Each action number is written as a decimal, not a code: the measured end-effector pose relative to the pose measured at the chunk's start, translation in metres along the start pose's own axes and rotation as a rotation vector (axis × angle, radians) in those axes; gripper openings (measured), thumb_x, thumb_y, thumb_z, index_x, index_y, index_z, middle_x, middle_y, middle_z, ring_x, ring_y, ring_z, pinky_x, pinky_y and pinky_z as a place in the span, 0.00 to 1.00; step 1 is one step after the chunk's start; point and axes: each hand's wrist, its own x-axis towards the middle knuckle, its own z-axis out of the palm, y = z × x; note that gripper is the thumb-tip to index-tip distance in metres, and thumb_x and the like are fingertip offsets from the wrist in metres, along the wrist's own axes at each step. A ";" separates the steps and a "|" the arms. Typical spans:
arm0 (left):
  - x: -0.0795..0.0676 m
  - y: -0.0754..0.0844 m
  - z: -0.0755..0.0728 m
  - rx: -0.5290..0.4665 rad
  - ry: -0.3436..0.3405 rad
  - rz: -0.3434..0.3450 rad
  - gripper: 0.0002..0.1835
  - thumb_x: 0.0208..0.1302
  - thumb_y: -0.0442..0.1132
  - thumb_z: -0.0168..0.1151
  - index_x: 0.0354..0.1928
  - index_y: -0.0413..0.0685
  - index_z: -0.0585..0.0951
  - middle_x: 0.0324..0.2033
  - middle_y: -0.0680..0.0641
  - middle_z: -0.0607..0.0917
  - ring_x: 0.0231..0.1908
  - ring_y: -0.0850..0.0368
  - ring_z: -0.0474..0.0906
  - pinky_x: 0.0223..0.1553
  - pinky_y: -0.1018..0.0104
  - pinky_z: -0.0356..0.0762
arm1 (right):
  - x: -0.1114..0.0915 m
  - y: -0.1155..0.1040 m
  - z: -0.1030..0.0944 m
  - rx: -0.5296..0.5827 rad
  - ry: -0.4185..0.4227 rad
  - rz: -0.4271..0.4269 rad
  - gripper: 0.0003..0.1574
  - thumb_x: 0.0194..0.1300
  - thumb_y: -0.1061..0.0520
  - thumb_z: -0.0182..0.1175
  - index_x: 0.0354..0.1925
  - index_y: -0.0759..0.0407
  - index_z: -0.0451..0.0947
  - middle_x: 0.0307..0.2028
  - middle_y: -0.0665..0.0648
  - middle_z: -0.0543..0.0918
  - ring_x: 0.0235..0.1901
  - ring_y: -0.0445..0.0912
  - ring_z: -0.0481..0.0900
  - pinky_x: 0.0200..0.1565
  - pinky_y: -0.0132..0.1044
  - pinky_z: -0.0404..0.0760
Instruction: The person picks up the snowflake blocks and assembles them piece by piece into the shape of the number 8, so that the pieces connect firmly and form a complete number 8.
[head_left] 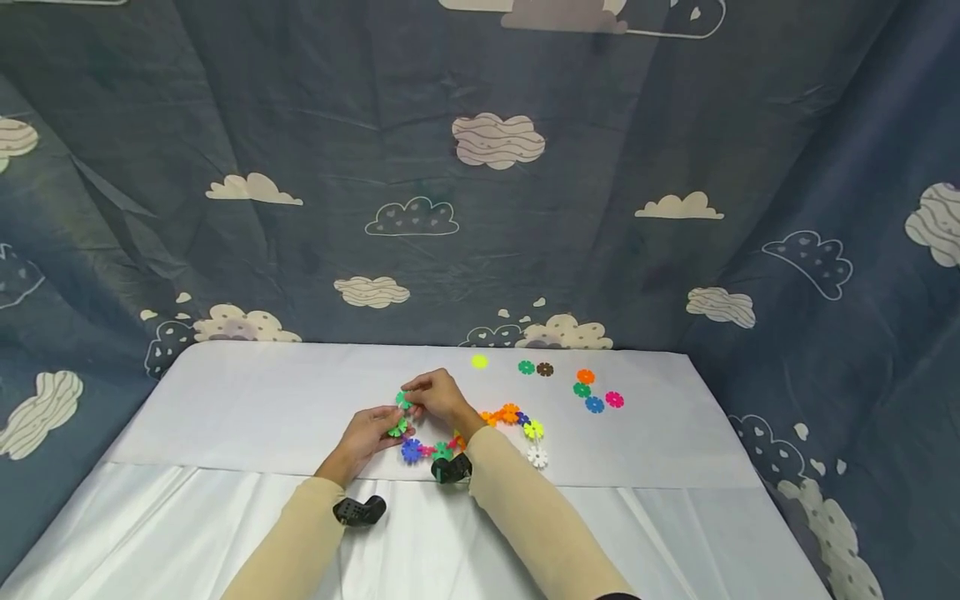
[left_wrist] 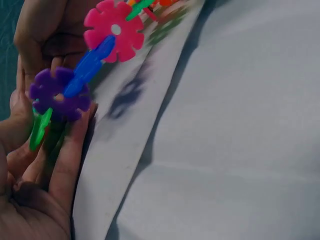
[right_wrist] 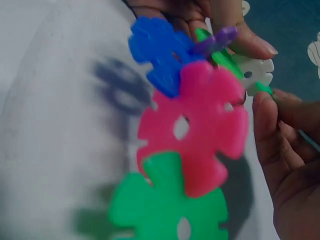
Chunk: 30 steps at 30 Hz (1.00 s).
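A chain of flower-shaped interlocking discs curves between my hands and over the white table. My left hand (head_left: 369, 432) grips the chain's left end, near a green disc (right_wrist: 220, 54) and a white disc (right_wrist: 265, 70). The fingers of my right hand (head_left: 442, 397) pinch another green disc (head_left: 403, 400) against the white one. Past the left fingers, the chain runs on through a purple disc (left_wrist: 60, 94), a blue disc (right_wrist: 159, 47), a pink disc (right_wrist: 200, 125) and a larger-looking green disc (right_wrist: 170, 210). My right forearm hides its middle part in the head view.
The chain's far side carries orange discs (head_left: 510, 413), a yellow disc (head_left: 533, 429) and a white disc (head_left: 537, 456). Loose discs lie farther back: yellow (head_left: 479, 361), brown (head_left: 545, 369), orange (head_left: 586, 377), blue (head_left: 595, 404) and pink (head_left: 614, 399). A cloud-print curtain (head_left: 420, 275) hangs behind the table (head_left: 262, 400).
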 end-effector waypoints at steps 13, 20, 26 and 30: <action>-0.002 0.003 0.007 0.046 -0.009 -0.049 0.23 0.75 0.44 0.50 0.60 0.31 0.69 0.45 0.39 0.83 0.39 0.55 0.84 0.44 0.61 0.83 | -0.010 0.001 -0.007 -0.076 -0.051 0.008 0.11 0.65 0.69 0.58 0.44 0.69 0.84 0.25 0.56 0.81 0.17 0.39 0.76 0.24 0.27 0.77; 0.000 0.000 0.010 0.005 0.038 -0.066 0.15 0.74 0.39 0.50 0.51 0.32 0.73 0.37 0.45 0.86 0.36 0.57 0.84 0.37 0.68 0.82 | -0.019 -0.002 -0.032 -0.079 -0.125 0.013 0.18 0.67 0.68 0.54 0.54 0.67 0.79 0.35 0.62 0.83 0.20 0.45 0.77 0.24 0.34 0.81; -0.001 0.003 0.007 0.042 0.033 -0.073 0.14 0.74 0.38 0.49 0.50 0.32 0.74 0.36 0.45 0.87 0.37 0.58 0.85 0.38 0.69 0.82 | -0.035 0.010 -0.115 -0.136 0.082 -0.004 0.18 0.65 0.65 0.60 0.53 0.69 0.78 0.40 0.64 0.82 0.28 0.54 0.80 0.28 0.37 0.81; -0.002 0.009 0.003 0.085 0.042 -0.078 0.15 0.74 0.39 0.48 0.52 0.33 0.74 0.35 0.46 0.87 0.38 0.58 0.84 0.39 0.69 0.81 | -0.057 0.036 -0.176 -0.250 0.309 0.059 0.15 0.62 0.66 0.63 0.48 0.68 0.80 0.34 0.61 0.79 0.22 0.47 0.74 0.23 0.32 0.75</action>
